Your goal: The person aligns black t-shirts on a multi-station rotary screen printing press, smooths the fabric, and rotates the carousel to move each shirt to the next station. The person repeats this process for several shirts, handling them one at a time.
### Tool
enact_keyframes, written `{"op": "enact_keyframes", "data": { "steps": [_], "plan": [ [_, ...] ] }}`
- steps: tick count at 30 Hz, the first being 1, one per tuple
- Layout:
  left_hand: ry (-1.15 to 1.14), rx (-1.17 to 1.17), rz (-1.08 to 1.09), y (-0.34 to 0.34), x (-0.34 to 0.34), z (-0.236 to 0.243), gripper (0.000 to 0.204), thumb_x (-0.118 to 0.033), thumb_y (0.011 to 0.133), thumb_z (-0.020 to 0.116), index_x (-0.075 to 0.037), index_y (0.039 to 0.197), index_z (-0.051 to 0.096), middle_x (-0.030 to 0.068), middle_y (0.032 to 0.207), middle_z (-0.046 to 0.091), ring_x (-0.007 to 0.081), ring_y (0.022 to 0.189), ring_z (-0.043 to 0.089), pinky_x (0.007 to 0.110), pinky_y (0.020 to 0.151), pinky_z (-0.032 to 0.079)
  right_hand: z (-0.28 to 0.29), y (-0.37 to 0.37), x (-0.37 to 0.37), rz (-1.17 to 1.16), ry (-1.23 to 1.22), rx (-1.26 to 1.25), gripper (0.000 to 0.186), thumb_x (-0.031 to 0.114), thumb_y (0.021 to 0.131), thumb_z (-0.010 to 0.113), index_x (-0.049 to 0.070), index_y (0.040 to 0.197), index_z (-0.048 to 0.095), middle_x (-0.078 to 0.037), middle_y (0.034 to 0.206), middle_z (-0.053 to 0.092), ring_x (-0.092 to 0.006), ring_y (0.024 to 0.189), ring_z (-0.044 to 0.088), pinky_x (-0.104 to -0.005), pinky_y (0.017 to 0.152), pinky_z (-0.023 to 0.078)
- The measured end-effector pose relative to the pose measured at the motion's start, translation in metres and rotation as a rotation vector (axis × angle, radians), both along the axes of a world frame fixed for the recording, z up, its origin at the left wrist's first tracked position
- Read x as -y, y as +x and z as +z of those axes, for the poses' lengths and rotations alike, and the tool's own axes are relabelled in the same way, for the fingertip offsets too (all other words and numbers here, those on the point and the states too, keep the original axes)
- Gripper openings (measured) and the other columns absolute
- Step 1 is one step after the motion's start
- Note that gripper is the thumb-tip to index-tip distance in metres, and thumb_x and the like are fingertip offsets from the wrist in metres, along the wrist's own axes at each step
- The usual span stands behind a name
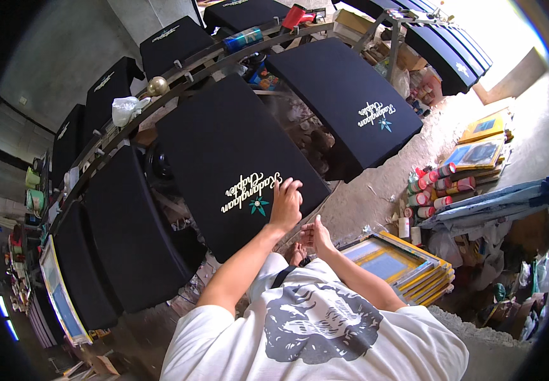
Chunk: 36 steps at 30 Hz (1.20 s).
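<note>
A black cloth stretched flat over a board (217, 127) lies in front of me, with cream lettering and a teal leaf-shaped print (259, 204) near its close end. My left hand (286, 204) is over the right end of that lettering, its fingers bent and a little apart. Whether its fingertips press on the cloth I cannot tell. Close to my body, just off the board's near edge, my right hand (317, 237) hangs with loosely curved fingers and holds nothing visible.
Another printed black board (344, 95) lies to the right, and an unprinted black one (131, 222) to the left. A curved metal rail (204, 63) runs behind them. Yellow-framed screens (408, 267) are stacked by my right arm, near several red-lidded containers (427, 190).
</note>
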State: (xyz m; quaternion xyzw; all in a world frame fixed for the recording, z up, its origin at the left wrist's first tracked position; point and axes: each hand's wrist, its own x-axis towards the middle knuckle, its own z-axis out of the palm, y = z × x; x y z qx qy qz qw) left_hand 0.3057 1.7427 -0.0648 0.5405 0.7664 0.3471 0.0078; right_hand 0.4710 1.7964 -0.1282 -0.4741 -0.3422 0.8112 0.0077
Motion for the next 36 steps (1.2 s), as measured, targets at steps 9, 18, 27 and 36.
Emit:
{"op": "enact_keyframes", "data": {
  "steps": [9, 18, 27, 36],
  "plan": [
    [0.013, -0.025, 0.037, 0.046, 0.114, 0.019, 0.024, -0.022, 0.086, 0.066, -0.006, 0.069, 0.060, 0.0045, 0.101, 0.064, 0.0252, 0.102, 0.057, 0.045, 0.091, 0.035, 0.007, -0.014, -0.009, 0.000, 1.356, 0.013, 0.018, 0.023, 0.096, 0.065, 0.005, 0.095, 0.064, -0.008, 0.078, 0.062, -0.0202, 0.067, 0.062, -0.0335, 0.062, 0.051],
    [0.076, 0.005, 0.224, 0.039, 0.092, 0.021, 0.017, -0.017, 0.089, 0.066, -0.009, 0.075, 0.061, 0.0022, 0.093, 0.064, 0.0216, 0.093, 0.059, 0.042, 0.088, 0.035, 0.053, -0.063, -0.057, 0.210, 1.652, 0.056, 0.017, 0.003, 0.080, 0.070, 0.007, 0.096, 0.069, -0.012, 0.107, 0.054, -0.0318, 0.102, 0.055, -0.0430, 0.084, 0.044],
    [0.083, 0.046, 0.245, 0.041, 0.076, 0.015, 0.008, -0.015, 0.088, 0.065, -0.009, 0.083, 0.062, 0.0028, 0.096, 0.064, 0.0227, 0.096, 0.059, 0.043, 0.090, 0.035, 0.074, -0.066, -0.063, 0.723, 1.853, 0.156, 0.026, 0.009, 0.058, 0.074, 0.008, 0.083, 0.066, -0.011, 0.102, 0.050, -0.0290, 0.103, 0.049, -0.0410, 0.083, 0.041],
    [0.056, 0.054, 0.278, 0.019, 0.047, 0.003, 0.013, -0.004, 0.083, 0.065, -0.013, 0.093, 0.065, 0.0006, 0.099, 0.061, 0.0237, 0.099, 0.057, 0.042, 0.091, 0.037, 0.072, 0.005, -0.007, 1.087, 1.527, -0.022, 0.048, 0.044, 0.095, 0.058, 0.003, 0.073, 0.069, -0.015, 0.083, 0.068, -0.0350, 0.081, 0.070, -0.0449, 0.072, 0.056]
  ]
}}
